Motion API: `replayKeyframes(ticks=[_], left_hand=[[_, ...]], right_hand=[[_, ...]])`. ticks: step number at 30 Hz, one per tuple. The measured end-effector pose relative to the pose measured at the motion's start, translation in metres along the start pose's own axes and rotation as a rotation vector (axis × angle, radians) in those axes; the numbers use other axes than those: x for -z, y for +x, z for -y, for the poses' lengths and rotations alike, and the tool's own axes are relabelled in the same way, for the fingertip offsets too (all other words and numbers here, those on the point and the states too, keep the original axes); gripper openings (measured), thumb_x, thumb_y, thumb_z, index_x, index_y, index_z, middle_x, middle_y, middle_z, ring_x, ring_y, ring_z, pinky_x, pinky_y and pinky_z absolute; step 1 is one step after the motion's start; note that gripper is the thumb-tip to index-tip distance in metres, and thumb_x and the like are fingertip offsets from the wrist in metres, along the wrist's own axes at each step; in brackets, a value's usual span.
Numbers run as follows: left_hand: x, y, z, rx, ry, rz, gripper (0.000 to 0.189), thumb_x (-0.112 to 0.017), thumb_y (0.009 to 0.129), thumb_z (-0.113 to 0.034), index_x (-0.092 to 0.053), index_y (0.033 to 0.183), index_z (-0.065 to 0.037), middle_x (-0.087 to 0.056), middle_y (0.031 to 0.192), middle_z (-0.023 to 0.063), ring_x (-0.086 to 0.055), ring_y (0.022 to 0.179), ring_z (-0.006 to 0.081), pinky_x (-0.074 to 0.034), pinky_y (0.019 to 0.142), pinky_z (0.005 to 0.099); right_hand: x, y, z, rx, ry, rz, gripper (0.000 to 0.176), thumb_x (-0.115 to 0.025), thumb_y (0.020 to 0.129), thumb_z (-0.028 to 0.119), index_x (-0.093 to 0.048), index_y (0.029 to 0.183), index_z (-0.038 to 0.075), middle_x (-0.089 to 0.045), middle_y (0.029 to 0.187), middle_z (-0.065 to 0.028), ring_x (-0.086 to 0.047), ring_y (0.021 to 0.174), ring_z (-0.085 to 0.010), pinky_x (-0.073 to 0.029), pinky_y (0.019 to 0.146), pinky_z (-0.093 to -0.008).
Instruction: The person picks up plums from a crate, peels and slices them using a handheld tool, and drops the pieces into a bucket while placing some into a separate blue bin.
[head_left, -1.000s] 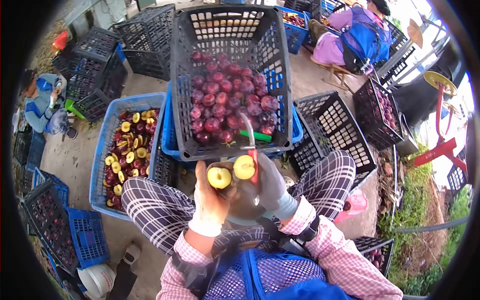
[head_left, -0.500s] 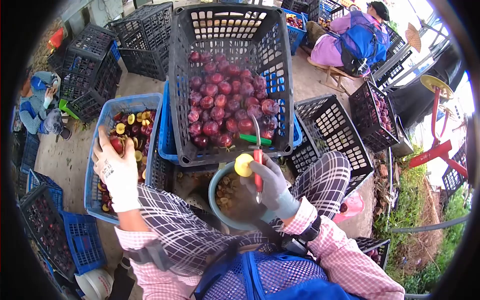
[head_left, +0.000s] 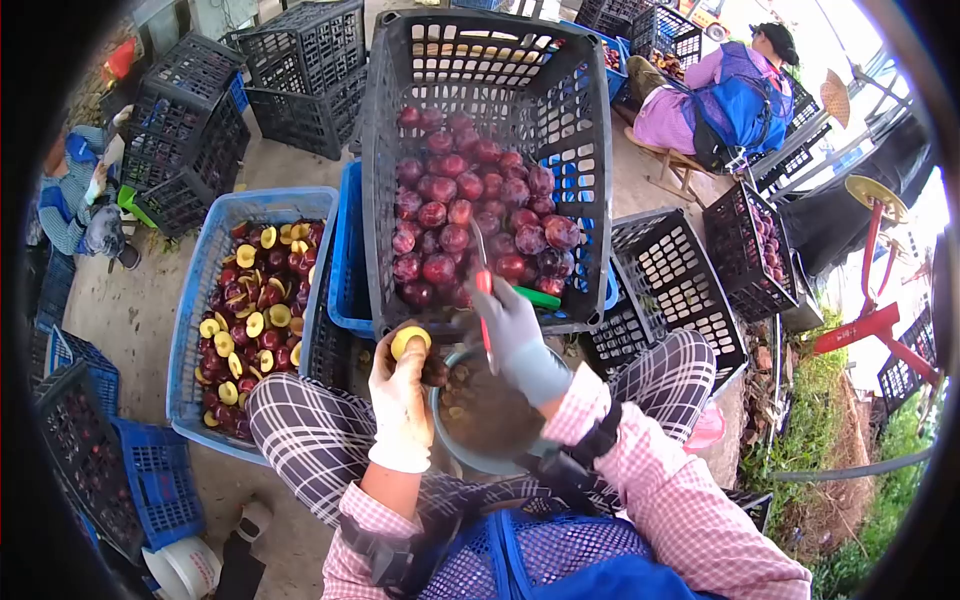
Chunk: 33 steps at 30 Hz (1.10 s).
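Observation:
My left hand (head_left: 400, 395), in a white glove, holds a cut plum half (head_left: 410, 342) with its yellow flesh facing up, beside the rim of a round basin (head_left: 470, 459). My right hand (head_left: 515, 335), in a grey glove, grips a red-handled tool (head_left: 484, 285) whose curved metal blade points at the whole plums. Those plums (head_left: 440, 188) fill the lower part of a black crate (head_left: 385, 120) in front of me. A green-handled thing (head_left: 540, 298) lies at that crate's near end. Halved plums (head_left: 255, 324) fill a blue crate (head_left: 187, 300) on the left. Dark water partly hides the basin's contents.
Stacked black crates (head_left: 300, 75) stand at the back left. An empty black crate (head_left: 675, 260) and a plum-filled one (head_left: 755, 245) are at the right. One person (head_left: 735, 105) sits on a stool at the back right; another person (head_left: 70, 195) is at the far left.
My left hand has moved right, from the blue crate to the basin, and now holds a cut half. My right hand has shifted slightly up and left; the yellow half has left it.

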<state>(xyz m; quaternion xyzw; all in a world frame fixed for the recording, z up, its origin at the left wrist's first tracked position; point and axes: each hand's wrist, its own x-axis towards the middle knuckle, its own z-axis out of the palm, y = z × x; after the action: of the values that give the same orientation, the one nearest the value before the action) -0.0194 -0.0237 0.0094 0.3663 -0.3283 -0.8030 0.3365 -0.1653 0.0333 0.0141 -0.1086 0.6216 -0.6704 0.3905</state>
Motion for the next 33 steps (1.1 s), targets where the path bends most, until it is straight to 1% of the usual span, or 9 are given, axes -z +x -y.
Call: replayKeyframes(ticks=[4, 6, 7, 9, 13, 21, 25, 30, 33], left_hand=[[0.008, 0.001, 0.007, 0.098, -0.034, 0.018, 0.032, -0.064, 0.095, -0.024, -0.058, 0.121, -0.005, -0.059, 0.082, 0.0049, -0.055, 0.055, 0.0130, -0.046, 0.052, 0.0258], [0.014, 0.002, 0.006, 0.103, -0.036, 0.017, 0.033, -0.064, 0.095, -0.026, -0.058, 0.120, -0.005, -0.059, 0.082, 0.0049, -0.055, 0.055, 0.0127, -0.046, 0.053, 0.0255], [0.016, 0.001, 0.004, 0.113, -0.027, 0.041, 0.032, -0.062, 0.095, -0.026, -0.058, 0.120, -0.005, -0.059, 0.082, 0.0053, -0.056, 0.056, 0.0128, -0.046, 0.053, 0.0255], [0.014, -0.002, 0.000, 0.124, -0.032, 0.052, 0.032, -0.061, 0.096, -0.026, -0.058, 0.119, -0.005, -0.060, 0.082, 0.0057, -0.057, 0.057, 0.0128, -0.047, 0.054, 0.0255], [0.002, -0.010, -0.005, 0.122, -0.036, 0.080, 0.029, -0.055, 0.096, -0.024, -0.058, 0.116, -0.003, -0.066, 0.088, 0.0117, -0.065, 0.062, 0.0195, -0.049, 0.057, 0.0280], [0.009, -0.006, 0.008, 0.182, -0.169, 0.280, 0.041, -0.052, 0.101, -0.034, -0.057, 0.128, -0.003, -0.070, 0.103, 0.0171, -0.064, 0.062, 0.0203, -0.049, 0.055, 0.0276], [-0.006, -0.028, 0.000, 0.237, -0.141, 0.302, 0.053, -0.042, 0.105, -0.047, -0.057, 0.133, -0.004, -0.070, 0.103, 0.0158, -0.062, 0.059, 0.0185, -0.046, 0.050, 0.0272], [-0.032, -0.052, 0.000, 0.225, 0.023, 0.061, 0.064, -0.036, 0.101, -0.063, -0.065, 0.110, -0.006, -0.063, 0.071, 0.0051, -0.049, 0.049, 0.0112, -0.032, 0.044, 0.0222], [-0.031, -0.056, 0.008, 0.164, 0.053, 0.212, 0.068, -0.032, 0.101, -0.066, -0.065, 0.107, -0.007, -0.061, 0.066, 0.0040, -0.045, 0.047, 0.0103, -0.028, 0.043, 0.0228]], right_hand=[[-0.001, 0.061, -0.004, 0.024, -0.056, 0.010, 0.033, -0.060, 0.097, 0.025, -0.060, 0.121, 0.003, -0.071, 0.087, -0.0168, -0.070, 0.077, -0.0228, -0.055, 0.069, -0.0343], [0.017, 0.071, -0.004, 0.463, -0.709, -0.023, 0.033, -0.061, 0.093, 0.025, -0.065, 0.115, 0.001, -0.071, 0.094, -0.0207, -0.070, 0.089, -0.0335, -0.055, 0.079, -0.0401], [0.030, 0.064, 0.003, 0.469, -0.887, -0.053, 0.029, -0.060, 0.092, 0.025, -0.067, 0.109, 0.002, -0.070, 0.101, -0.0221, -0.067, 0.097, -0.0408, -0.053, 0.085, -0.0432], [0.053, 0.057, 0.009, 0.463, -1.200, -0.151, 0.022, -0.060, 0.094, 0.024, -0.068, 0.102, 0.005, -0.070, 0.092, -0.0204, -0.069, 0.089, -0.0389, -0.054, 0.076, -0.0437], [0.079, 0.049, 0.010, 0.280, -1.718, -0.124, 0.031, -0.066, 0.087, 0.034, -0.064, 0.107, 0.010, -0.071, 0.098, -0.0142, -0.067, 0.093, -0.0366, -0.052, 0.083, -0.0488], [0.081, 0.031, 0.022, 0.444, -1.636, -0.035, 0.023, -0.061, 0.093, 0.022, -0.062, 0.111, 0.007, -0.070, 0.094, -0.0155, -0.066, 0.087, -0.0367, -0.051, 0.078, -0.0452], [0.072, -0.044, 0.052, 0.431, -0.752, 0.234, 0.022, -0.057, 0.097, 0.016, -0.056, 0.114, 0.001, -0.065, 0.091, -0.0260, -0.065, 0.086, -0.0444, -0.051, 0.070, -0.0473], [0.065, -0.113, 0.036, 0.706, -1.002, 0.242, 0.020, -0.062, 0.092, 0.015, -0.061, 0.108, 0.003, -0.065, 0.083, -0.0178, -0.066, 0.075, -0.0380, -0.051, 0.064, -0.0428], [0.067, -0.128, 0.022, 0.774, -1.105, 0.224, 0.021, -0.066, 0.088, 0.015, -0.061, 0.104, 0.004, -0.063, 0.086, -0.0137, -0.066, 0.073, -0.0349, -0.051, 0.063, -0.0422]])
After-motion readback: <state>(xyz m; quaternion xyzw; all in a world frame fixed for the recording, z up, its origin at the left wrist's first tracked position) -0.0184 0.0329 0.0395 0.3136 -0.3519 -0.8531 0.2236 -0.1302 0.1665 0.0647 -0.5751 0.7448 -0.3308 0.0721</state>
